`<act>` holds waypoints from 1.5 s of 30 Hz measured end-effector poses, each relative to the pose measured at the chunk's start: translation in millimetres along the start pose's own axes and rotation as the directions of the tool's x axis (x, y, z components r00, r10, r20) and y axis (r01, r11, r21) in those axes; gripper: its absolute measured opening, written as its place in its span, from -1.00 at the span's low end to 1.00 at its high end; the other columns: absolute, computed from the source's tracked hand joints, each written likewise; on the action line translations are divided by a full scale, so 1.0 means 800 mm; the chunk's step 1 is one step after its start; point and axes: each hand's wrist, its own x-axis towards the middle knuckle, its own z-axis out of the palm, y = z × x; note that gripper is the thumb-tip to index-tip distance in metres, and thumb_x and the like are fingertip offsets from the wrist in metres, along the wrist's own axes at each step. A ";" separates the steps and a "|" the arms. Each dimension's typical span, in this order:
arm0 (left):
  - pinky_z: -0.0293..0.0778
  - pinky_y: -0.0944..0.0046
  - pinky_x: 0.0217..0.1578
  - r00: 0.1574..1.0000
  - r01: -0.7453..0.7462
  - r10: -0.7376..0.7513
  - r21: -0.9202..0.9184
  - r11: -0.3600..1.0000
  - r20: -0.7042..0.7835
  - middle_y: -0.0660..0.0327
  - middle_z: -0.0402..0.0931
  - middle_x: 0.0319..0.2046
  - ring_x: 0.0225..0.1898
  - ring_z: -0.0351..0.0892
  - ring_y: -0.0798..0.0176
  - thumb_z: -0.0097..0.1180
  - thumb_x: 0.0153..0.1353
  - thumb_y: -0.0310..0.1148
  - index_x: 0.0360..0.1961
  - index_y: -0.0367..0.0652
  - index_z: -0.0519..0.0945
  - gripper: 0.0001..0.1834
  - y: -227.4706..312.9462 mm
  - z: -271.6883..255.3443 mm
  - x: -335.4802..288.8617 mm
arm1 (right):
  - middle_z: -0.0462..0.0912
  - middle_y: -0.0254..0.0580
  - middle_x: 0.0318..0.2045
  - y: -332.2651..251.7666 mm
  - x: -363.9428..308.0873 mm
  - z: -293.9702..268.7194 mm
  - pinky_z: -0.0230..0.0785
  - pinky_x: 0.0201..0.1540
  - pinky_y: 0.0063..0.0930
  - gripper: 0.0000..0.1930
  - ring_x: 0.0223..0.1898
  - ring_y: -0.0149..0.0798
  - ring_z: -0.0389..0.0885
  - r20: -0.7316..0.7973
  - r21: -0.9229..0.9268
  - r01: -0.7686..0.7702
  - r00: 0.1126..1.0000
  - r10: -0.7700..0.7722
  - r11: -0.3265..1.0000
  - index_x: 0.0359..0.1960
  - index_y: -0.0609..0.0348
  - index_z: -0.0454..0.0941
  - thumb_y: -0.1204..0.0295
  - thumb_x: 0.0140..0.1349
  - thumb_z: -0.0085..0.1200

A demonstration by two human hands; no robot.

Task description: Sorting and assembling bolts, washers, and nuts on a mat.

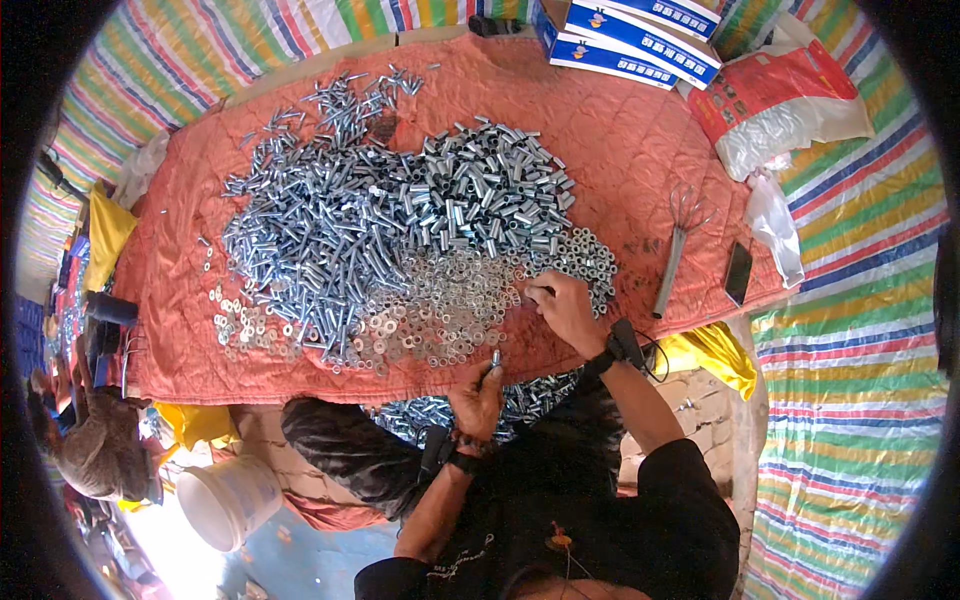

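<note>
My left hand (475,408) is closed round a small shiny metal bolt (496,358), whose end points up past the thumb, at the near edge of the red quilted cloth. My right hand (566,312) has its fingertips pinched together over the right edge of the washers (450,290); whatever may be in them is too small to make out. Right beside those fingers lies a heap of hex nuts (585,260). Beyond the washers are piled short metal sleeves (490,195), and to their left a large heap of long bolts (310,235).
Red quilted cloth (640,150) covers the table. A whisk (677,250) and a dark phone (738,274) lie at the right. Blue-and-white boxes (640,45) and a red-and-white sack (780,100) stand far right. More metal parts (535,405) sit at my lap; a white bucket (228,503) stands lower left.
</note>
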 end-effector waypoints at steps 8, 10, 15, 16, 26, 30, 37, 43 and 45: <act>0.25 0.46 -0.68 0.997 -0.072 0.073 0.045 0.996 -0.033 0.38 0.42 -0.68 -0.68 0.33 0.54 0.13 0.23 -0.41 -0.24 -0.28 0.61 -0.84 -0.007 0.001 0.002 | 0.63 -0.05 -0.50 0.008 0.003 0.009 0.45 -0.38 -0.25 -0.92 -0.45 -0.01 0.62 0.086 -0.128 0.090 0.993 -0.079 0.988 -0.47 0.21 0.57 0.46 0.06 0.13; 0.26 0.47 -0.68 0.998 -0.046 0.048 0.048 0.998 -0.029 0.38 0.42 -0.68 -0.68 0.33 0.54 0.13 0.23 -0.41 -0.24 -0.28 0.61 -0.84 -0.009 0.001 0.003 | 0.63 -0.04 -0.51 0.009 0.001 0.008 0.45 -0.38 -0.24 -0.91 -0.45 -0.01 0.62 0.109 -0.123 0.064 0.993 -0.050 0.990 -0.48 0.21 0.57 0.45 0.06 0.13; 0.27 0.47 -0.67 0.999 -0.041 0.043 0.048 0.998 -0.031 0.39 0.42 -0.67 -0.67 0.34 0.54 0.12 0.23 -0.42 -0.24 -0.28 0.61 -0.85 -0.007 0.001 0.001 | 0.64 -0.04 -0.51 0.004 -0.001 0.002 0.45 -0.37 -0.22 -0.90 -0.46 0.01 0.62 0.198 -0.115 0.009 0.980 0.015 0.993 -0.48 0.22 0.59 0.45 0.07 0.12; 0.27 0.47 -0.67 0.998 -0.058 0.059 0.047 0.997 -0.031 0.39 0.43 -0.67 -0.67 0.34 0.54 0.12 0.23 -0.42 -0.25 -0.28 0.61 -0.85 -0.006 0.001 0.001 | 0.64 -0.04 -0.51 0.006 0.000 0.003 0.45 -0.37 -0.22 -0.90 -0.46 0.01 0.62 0.198 -0.116 0.008 0.980 0.015 0.993 -0.48 0.22 0.59 0.45 0.07 0.12; 0.29 0.47 -0.65 0.997 -0.076 0.078 0.074 0.994 -0.029 0.37 0.45 -0.64 -0.65 0.36 0.53 0.12 0.24 -0.38 -0.26 -0.28 0.61 -0.83 -0.008 0.001 0.003 | 0.62 -0.02 -0.49 -0.005 0.003 0.000 0.43 -0.37 -0.27 -0.89 -0.46 -0.01 0.61 0.267 -0.043 0.057 0.963 -0.043 0.997 -0.49 0.25 0.58 0.45 0.06 0.10; 0.30 0.47 -0.64 0.999 -0.029 0.030 0.073 0.997 -0.011 0.37 0.45 -0.64 -0.65 0.37 0.53 0.12 0.24 -0.37 -0.25 -0.28 0.61 -0.82 -0.001 0.002 0.003 | 0.61 -0.01 -0.51 0.000 -0.002 0.001 0.43 -0.37 -0.26 -0.90 -0.46 -0.01 0.60 0.190 -0.031 -0.003 0.982 0.008 1.000 -0.49 0.24 0.57 0.46 0.05 0.09; 0.31 0.46 -0.64 0.994 -0.105 0.106 0.122 0.987 -0.008 0.37 0.44 -0.64 -0.64 0.38 0.53 0.12 0.25 -0.36 -0.25 -0.29 0.60 -0.81 0.002 0.003 0.002 | 0.60 -0.04 -0.51 0.003 -0.002 0.013 0.41 -0.37 -0.21 -0.90 -0.45 0.01 0.58 0.186 -0.068 0.033 0.982 -0.020 0.997 -0.49 0.21 0.56 0.43 0.05 0.12; 0.30 0.46 -0.64 1.000 -0.027 0.028 0.115 0.993 -0.004 0.37 0.44 -0.64 -0.65 0.37 0.53 0.12 0.25 -0.36 -0.26 -0.29 0.60 -0.81 0.000 0.001 0.002 | 0.58 -0.08 -0.49 -0.006 -0.005 0.009 0.38 -0.39 -0.29 -0.93 -0.44 -0.06 0.57 0.287 -0.050 0.129 0.952 -0.110 0.990 -0.45 0.26 0.54 0.52 0.11 0.07; 0.30 0.46 -0.64 0.999 -0.034 0.034 0.113 0.993 0.001 0.37 0.44 -0.64 -0.65 0.37 0.53 0.12 0.25 -0.36 -0.26 -0.29 0.59 -0.81 0.002 0.002 0.003 | 0.56 -0.06 -0.49 -0.007 -0.006 0.010 0.37 -0.36 -0.23 -0.94 -0.42 0.00 0.55 0.256 -0.081 0.259 0.939 -0.231 0.962 -0.42 0.27 0.53 0.52 0.12 0.06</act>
